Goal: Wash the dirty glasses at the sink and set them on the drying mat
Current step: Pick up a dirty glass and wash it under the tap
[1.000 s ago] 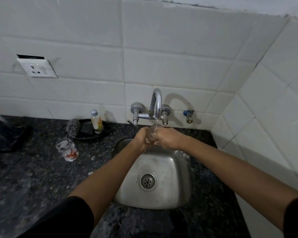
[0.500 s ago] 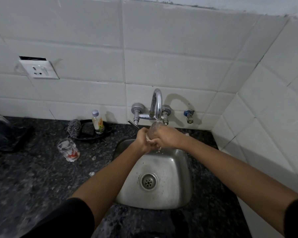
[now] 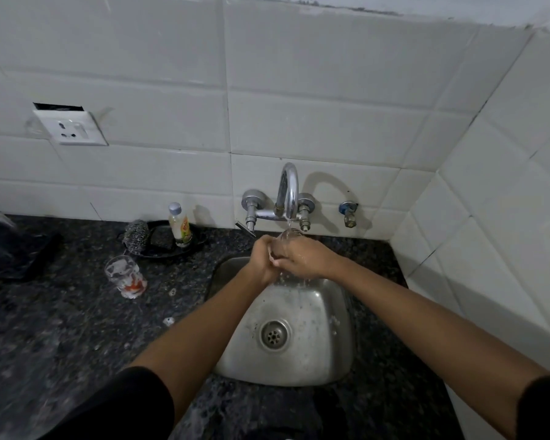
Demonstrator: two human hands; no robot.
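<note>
Fingers (image 3: 294, 257) around glass (image 3: 288, 236) over sink (image 3: 302, 369)

Dim, greyish light; tap (image 3: 289, 192) casts a soft shadow rightward; edges bow and blur.

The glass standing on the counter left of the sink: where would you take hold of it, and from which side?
Take the glass on the counter around its mid wall, below the open rim, coming from the sink side. It stands upright and apart from the scrubber and dish behind it, so a sideways wrap looks unobstructed. The left hand is nearer.
</note>
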